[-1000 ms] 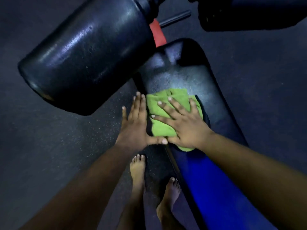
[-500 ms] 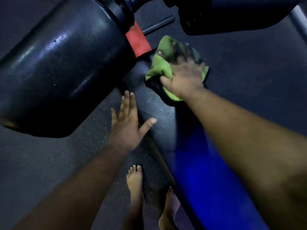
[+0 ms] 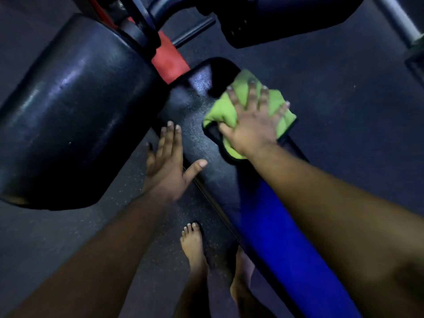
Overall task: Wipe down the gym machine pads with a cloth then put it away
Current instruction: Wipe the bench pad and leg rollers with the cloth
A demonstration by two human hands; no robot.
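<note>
At the far left, a large black roller pad [image 3: 75, 111] fills the frame, its glossy skin catching streaks of light; it hangs above the dark speckled floor [image 3: 57, 237] on a frame whose red section [image 3: 168, 61] shows just past its upper right end. Next to the right, your left hand [image 3: 168, 165] lies flat with the fingers straight and close together and the thumb spread out to the right. It grips nothing; the thumb and the palm's right side sit on the near left edge of the long bench pad [image 3: 197, 125], while the fingers point up towards the roller pad. Below that hand, your two bare feet [image 3: 193, 246] stand on the floor beside the bench. The bench pad runs diagonally from the red frame section down to the lower right, black and grainy at its upper end and bright blue lower down. Further right, your right hand [image 3: 251, 123] presses the green cloth [image 3: 222, 111] down onto the upper right part of that pad, fingers spread and straight over the cloth, thumb at the cloth's near edge. The cloth is bunched under the palm and reaches the pad's right edge. Above it, at the top of the frame, sits a second dark pad [image 3: 275, 21], and at the far upper right a grey metal bar [image 3: 399, 17] crosses the corner.
</note>
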